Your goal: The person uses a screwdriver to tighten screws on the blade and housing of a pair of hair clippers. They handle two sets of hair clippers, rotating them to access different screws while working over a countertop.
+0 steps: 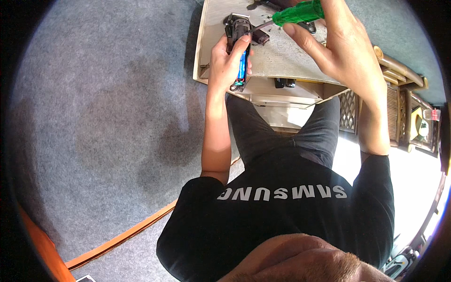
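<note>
My left hand point(225, 66) is wrapped around a black hair clipper point(240, 27) with its casing off, its thumb lying across the body. A blue battery point(242, 66) shows in the clipper's lower part, near a small green circuit board. My right hand point(350, 54) grips the green handle of a screwdriver point(297, 14), and its thumb stretches along beneath the handle. The metal shaft slants down to the left, its tip at the clipper's body; whether it sits in a screw is too small to tell. A dark casing-like piece point(260, 37) lies just right of the clipper.
The pale wooden table point(282, 63) carries small dark crumbs and other black items at its far edge. Below its top, an open compartment point(307, 89) holds small black objects point(284, 83). Bamboo furniture point(399, 70) stands at the right; grey carpet point(117, 103) spreads left.
</note>
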